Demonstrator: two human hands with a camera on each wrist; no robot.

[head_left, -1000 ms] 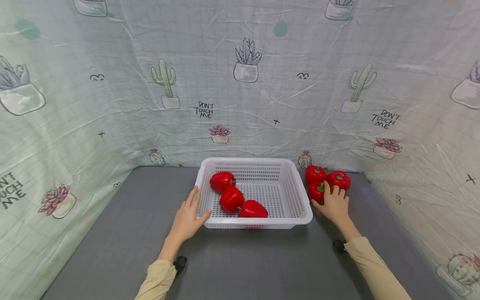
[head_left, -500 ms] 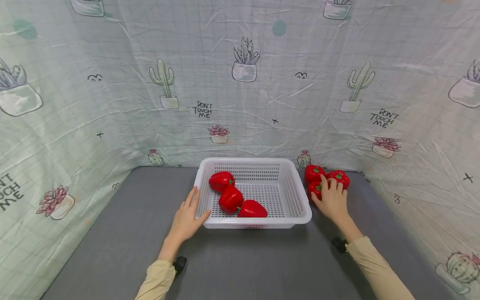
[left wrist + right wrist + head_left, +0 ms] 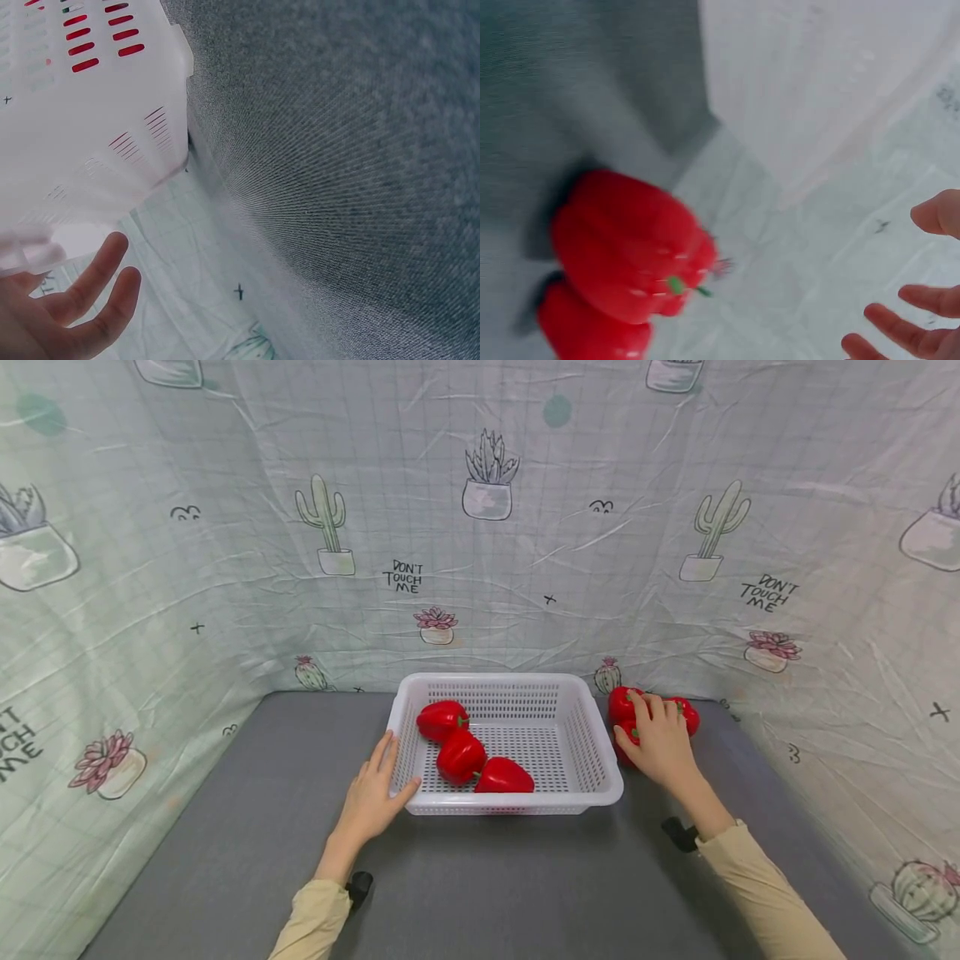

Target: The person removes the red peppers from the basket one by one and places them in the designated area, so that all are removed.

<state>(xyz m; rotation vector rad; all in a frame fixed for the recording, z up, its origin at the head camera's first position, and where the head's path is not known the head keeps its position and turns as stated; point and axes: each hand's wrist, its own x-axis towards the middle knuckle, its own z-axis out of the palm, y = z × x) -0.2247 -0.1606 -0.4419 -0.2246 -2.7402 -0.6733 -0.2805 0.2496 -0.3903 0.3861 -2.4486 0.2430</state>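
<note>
A white perforated plastic basket (image 3: 495,799) holds three red bell peppers, one of them the middle pepper (image 3: 461,757). My left hand (image 3: 369,799) rests at its left front corner, fingers along the side and thumb at the front rim. In the left wrist view, fingers (image 3: 120,300) extend loosely beside the basket wall (image 3: 82,142). My right hand (image 3: 663,745) hovers over three more red peppers right of the basket, partly hiding them. The right wrist view shows its fingers (image 3: 907,330) spread, with nothing between them, apart from a green-stemmed red pepper (image 3: 630,240).
The basket and peppers stand on a grey tabletop (image 3: 495,885), near its back edge. A pale fabric sheet (image 3: 555,552) printed with cacti surrounds the table at the back and sides. A black band (image 3: 678,833) sits on the right wrist.
My right hand has lifted and drawn slightly back from the front pepper of the right group, holding nothing. The left hand and basket stay in place. The head view has shifted slightly.
</note>
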